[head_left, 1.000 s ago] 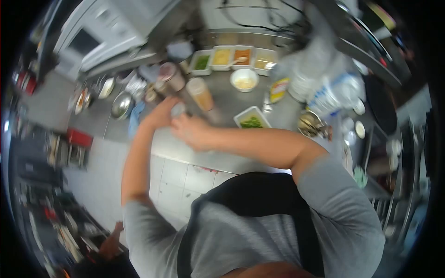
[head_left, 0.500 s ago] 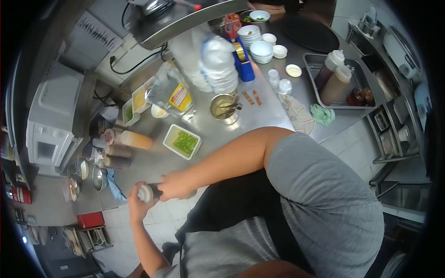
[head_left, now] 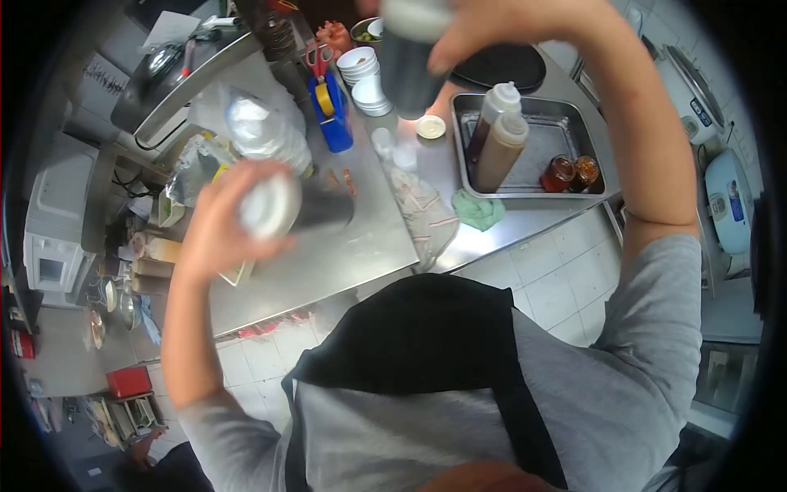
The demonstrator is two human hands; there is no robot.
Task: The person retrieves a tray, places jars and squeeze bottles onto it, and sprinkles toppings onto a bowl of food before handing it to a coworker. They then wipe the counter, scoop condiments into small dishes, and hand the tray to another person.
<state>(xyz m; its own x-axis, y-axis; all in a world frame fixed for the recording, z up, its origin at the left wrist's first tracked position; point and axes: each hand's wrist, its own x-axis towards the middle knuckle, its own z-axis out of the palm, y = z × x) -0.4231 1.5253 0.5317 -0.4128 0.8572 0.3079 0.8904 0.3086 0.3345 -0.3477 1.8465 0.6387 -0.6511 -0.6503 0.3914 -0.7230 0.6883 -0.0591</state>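
Fingers clamped, left hand [head_left: 220,223] on low shaker [head_left: 316,210] and right hand [head_left: 494,23] on raised shaker [head_left: 410,72], should grip firmly above the bench [head_left: 361,250].

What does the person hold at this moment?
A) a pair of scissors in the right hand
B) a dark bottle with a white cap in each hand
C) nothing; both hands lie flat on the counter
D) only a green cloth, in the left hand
B: the left hand grips the left bottle over the counter, and the right hand grips the right bottle near the metal tray.
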